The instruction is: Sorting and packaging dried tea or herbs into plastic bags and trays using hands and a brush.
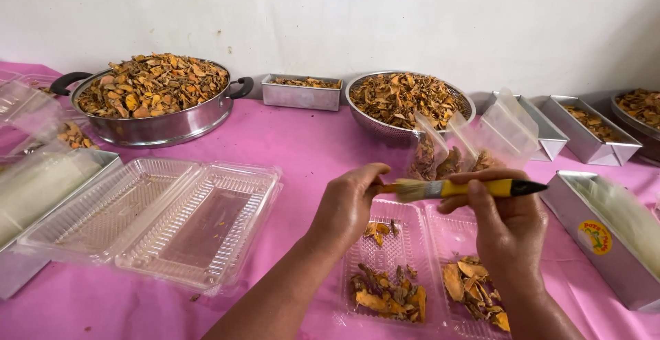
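My right hand [505, 220] grips a flat paintbrush [467, 189] by its yellow and black handle, held level with the bristles pointing left. My left hand [347, 206] pinches something small at the bristle tips; the item is too small to identify. Both hands hover above an open clear plastic clamshell container [430, 240] that holds dried orange-brown slices [388, 295] in its two halves.
A second open clamshell [161, 220] lies to the left. A large steel pot [155, 96] and a colander [405, 103] heaped with dried slices stand at the back. Several small metal tins [302, 92] and clear bags [474, 140] of slices sit on the pink tablecloth [302, 147].
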